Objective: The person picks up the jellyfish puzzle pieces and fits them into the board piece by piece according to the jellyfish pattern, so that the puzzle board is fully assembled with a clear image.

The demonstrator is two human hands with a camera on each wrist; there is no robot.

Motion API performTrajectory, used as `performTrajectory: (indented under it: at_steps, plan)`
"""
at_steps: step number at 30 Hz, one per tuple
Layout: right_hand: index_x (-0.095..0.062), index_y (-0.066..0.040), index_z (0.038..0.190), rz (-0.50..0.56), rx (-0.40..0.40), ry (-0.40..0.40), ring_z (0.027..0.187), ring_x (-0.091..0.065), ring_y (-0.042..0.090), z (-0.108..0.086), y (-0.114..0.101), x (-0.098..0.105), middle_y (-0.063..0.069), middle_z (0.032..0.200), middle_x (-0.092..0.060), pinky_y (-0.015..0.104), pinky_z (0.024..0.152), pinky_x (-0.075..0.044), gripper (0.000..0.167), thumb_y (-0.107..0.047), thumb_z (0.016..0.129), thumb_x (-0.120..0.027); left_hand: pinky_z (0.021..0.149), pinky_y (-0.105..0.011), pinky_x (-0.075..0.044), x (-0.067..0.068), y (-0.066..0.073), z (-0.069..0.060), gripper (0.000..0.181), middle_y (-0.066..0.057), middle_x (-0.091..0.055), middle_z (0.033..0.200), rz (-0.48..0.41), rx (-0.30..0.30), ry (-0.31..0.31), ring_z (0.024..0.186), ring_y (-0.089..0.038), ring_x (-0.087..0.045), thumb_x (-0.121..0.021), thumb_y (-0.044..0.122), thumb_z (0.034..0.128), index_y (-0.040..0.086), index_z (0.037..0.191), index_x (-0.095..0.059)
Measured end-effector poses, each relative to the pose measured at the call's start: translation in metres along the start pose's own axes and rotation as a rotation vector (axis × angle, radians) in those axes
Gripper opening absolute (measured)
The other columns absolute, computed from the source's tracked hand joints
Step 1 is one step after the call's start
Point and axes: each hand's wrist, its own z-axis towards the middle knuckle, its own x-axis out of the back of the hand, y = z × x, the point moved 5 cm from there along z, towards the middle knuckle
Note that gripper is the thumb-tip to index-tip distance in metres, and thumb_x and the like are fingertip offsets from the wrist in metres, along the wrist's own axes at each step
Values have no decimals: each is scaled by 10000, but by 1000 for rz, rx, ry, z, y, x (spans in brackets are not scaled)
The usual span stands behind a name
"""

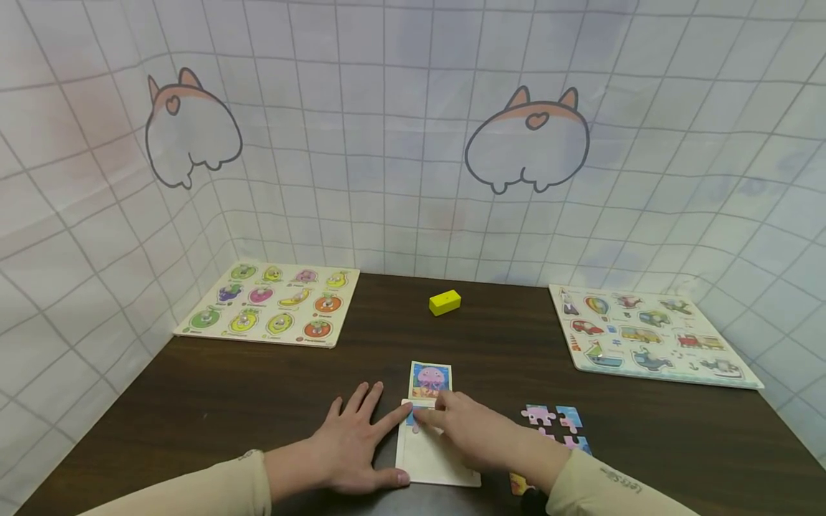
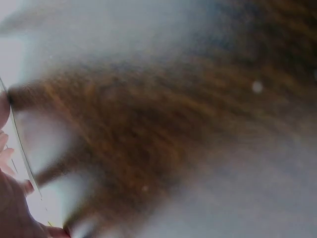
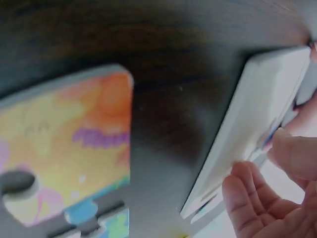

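Note:
A pale tray (image 1: 422,462) lies flat at the front, with a blue and pink puzzle piece (image 1: 410,418) in its upper left corner. My left hand (image 1: 348,448) is spread on the tray's left side, index fingertip at that corner and thumb on the lower left edge. Thumb and index finger of my right hand (image 1: 484,433) pinch the piece; in the right wrist view they meet at its blue edge (image 3: 270,135), over the tray (image 3: 255,94), the other fingers loosely bent. A jellyfish picture card (image 1: 430,377) touches the tray's top edge.
Several loose puzzle pieces (image 1: 538,414) lie right of the tray, partly hidden by my right arm; an orange and yellow one (image 3: 99,124) shows close up. Farther back are a yellow block (image 1: 445,302), a fruit board (image 1: 267,304) at left and a vehicle board (image 1: 652,337) at right.

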Motion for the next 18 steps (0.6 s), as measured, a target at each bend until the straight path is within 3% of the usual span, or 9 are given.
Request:
performTrajectory:
  at_steps: [4,9,18]
  plan:
    - [-622,-129,1415,137,-3,31,942,-587,133,-6,9,8,83,1167,-657,282,797,-539,460,-75,963,-689,1102,-734,-305,-1,-1,1,925,-217,-261,1666,3,10,-14,1534,-452,-251,-548,815,846,379,1616,-280]
    - [-617,-59,1398,235,17,88,1079,-675,220,-21,29,19,107,1259,-682,356,871,-573,429,-66,974,-682,1118,-728,-290,-3,-2,4,936,-197,-245,1678,-2,32,-41,1544,-439,-235,-542,838,833,405,1616,-267]
    - [-630,-45,1361,359,-87,202,1151,-684,328,-58,82,31,121,1287,-698,473,930,-559,425,-139,957,-721,1110,-740,-285,-4,-1,4,942,-208,-248,1674,-13,19,-19,1541,-450,-237,-552,833,828,402,1615,-269]
